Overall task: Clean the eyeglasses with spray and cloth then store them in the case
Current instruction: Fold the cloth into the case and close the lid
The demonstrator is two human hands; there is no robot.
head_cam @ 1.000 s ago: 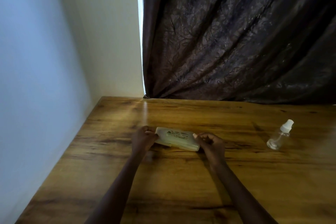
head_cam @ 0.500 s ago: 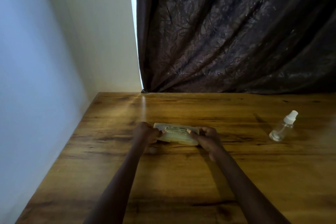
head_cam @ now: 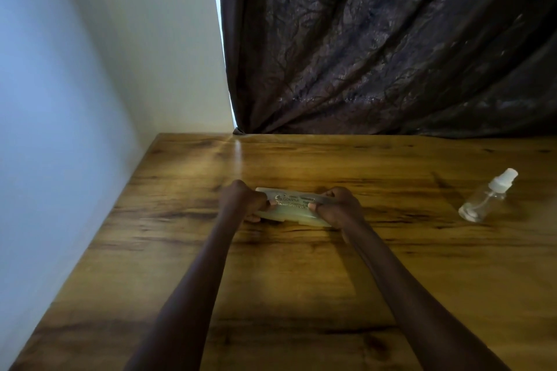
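While gripped at both ends, case (head_cam: pixel 291 208): pale, translucent, flat and oblong, at the middle of the worktop (head_cam: pixel 301 280), long side running left to right.
Case contents: not discernible through the cloudy plastic; eyeglasses not made out.
Case lid: seems lifted slightly at the near edge, with a thin gap above the lower half; cannot tell for sure.
Case writing: dark print across the top face, several lines; only a fragment like "GOLITTLE" half-legible, the rest too blurred to read.
Left hand (head_cam: pixel 241 200): curled closed on the left end of the case, thumb on the top face, fingers tucked under or behind.
Right hand (head_cam: pixel 337 208): closed on the right end of the case, thumb tip pressing on the top face near the print.
Forearms: bare, reaching in from the near edge and converging toward the case.
Spray bottle (head_cam: pixel 485 197): clear plastic with white pump cap, far right on the worktop, well apart from the case and hands, leaning with cap toward the far right; whether standing or lying, cannot tell.
Bottle contents: looks nearly see-through; liquid level not discernible.
Bottle label: none legible.
Worktop: wood grain, warm brown with dark streaks.
Curtain (head_cam: pixel 391 45): dark, crinkled, hanging behind the far edge.
Wall (head_cam: pixel 75 69): pale, along the left side.
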